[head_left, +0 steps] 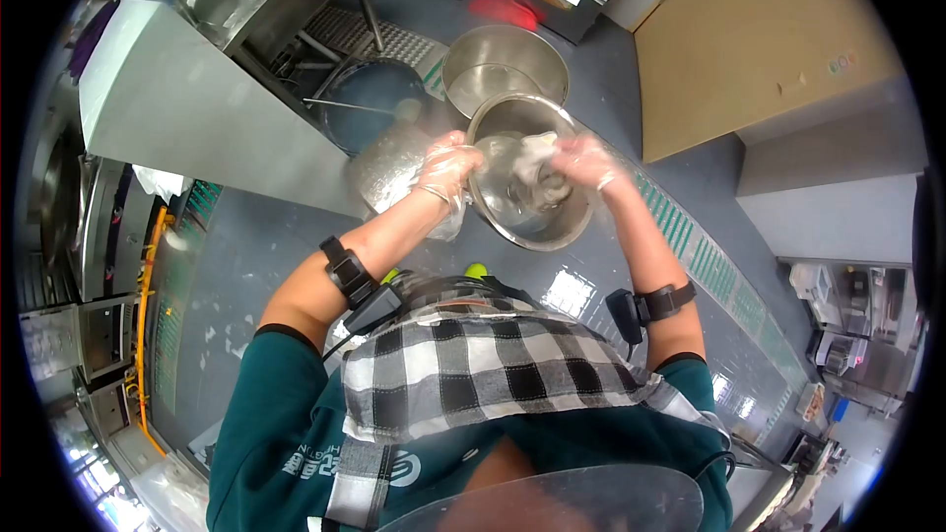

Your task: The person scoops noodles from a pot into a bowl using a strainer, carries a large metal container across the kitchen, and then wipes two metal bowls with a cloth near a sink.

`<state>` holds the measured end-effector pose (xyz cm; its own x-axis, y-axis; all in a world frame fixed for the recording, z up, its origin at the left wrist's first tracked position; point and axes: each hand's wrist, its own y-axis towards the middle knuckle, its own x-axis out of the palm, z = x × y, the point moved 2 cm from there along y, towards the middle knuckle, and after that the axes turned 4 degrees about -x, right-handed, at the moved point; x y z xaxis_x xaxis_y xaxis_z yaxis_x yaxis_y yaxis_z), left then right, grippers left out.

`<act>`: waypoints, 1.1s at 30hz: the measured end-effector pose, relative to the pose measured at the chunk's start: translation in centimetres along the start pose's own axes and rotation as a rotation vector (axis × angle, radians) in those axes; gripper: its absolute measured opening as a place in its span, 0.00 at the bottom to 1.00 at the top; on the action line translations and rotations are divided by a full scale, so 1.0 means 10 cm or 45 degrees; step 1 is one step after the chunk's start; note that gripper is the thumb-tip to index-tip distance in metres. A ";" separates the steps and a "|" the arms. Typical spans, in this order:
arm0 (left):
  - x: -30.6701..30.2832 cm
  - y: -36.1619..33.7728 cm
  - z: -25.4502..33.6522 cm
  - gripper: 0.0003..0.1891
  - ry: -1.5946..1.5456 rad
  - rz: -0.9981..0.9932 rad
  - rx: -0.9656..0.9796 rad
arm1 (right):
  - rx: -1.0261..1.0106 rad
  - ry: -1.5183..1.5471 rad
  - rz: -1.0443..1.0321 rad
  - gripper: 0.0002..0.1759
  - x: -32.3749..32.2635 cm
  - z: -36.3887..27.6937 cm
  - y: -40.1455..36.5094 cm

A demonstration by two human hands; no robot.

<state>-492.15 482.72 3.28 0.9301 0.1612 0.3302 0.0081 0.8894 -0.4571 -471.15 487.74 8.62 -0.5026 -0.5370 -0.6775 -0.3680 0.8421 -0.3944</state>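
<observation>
A round metal basin [537, 238] tilts toward me in front of my body. My left hand [450, 169], in a clear plastic glove, is closed at the basin's left rim. My right hand [589, 163], gloved the same way and slightly blurred, reaches over the right side with its fingers closed on a limp whitish rag-like piece [537, 146]. Greyish folds hang below it inside the basin. Beside my left hand is a crinkled, shiny clear plastic bag [389, 167], partly behind the wrist.
A wide metal pot [506, 57] stands on the floor just beyond the basin. To its left is a dark blue tub [370, 99] with a long handle across it. A white panel [217, 108], a steel sink [246, 0], a red floor tool [507, 10] and a tan door [759, 49] surround the area.
</observation>
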 end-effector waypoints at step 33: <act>-0.02 0.08 0.37 0.10 0.028 0.130 0.007 | -0.478 -0.857 0.035 0.11 0.17 0.08 0.26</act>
<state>-493.63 484.94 5.89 0.9338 0.2418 0.2636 -0.0892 0.8710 -0.4831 -472.35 489.11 5.99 0.0245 -0.2679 -0.9631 -0.6636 0.7162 -0.2161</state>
